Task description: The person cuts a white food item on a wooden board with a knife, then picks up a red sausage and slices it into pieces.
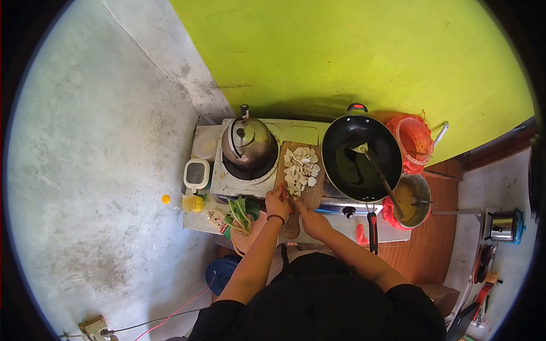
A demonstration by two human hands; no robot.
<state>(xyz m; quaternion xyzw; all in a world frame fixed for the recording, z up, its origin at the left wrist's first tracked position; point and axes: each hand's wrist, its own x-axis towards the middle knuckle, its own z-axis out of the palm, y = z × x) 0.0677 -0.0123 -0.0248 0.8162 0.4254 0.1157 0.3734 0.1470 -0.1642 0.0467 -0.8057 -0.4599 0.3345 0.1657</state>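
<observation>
A wooden cutting board [314, 196] lies across the stove with a heap of pale, sliced pieces [301, 169] on its far half. On the near part of the board, my left hand [275, 204] is closed around a slim red-orange vegetable [282, 187], whose exact kind I cannot tell. My right hand [314, 221] grips a knife [291, 201], its blade close beside the left fingers. The knife handle is hidden in the right hand.
A metal kettle [253, 139] stands on the left burner. To the right sits a black wok [341, 145] with oil and a spatula [378, 167]. Beyond it are a red bucket [414, 136] and a pot of yellowish batter [405, 200]. Leafy greens [241, 215] rest near my left forearm.
</observation>
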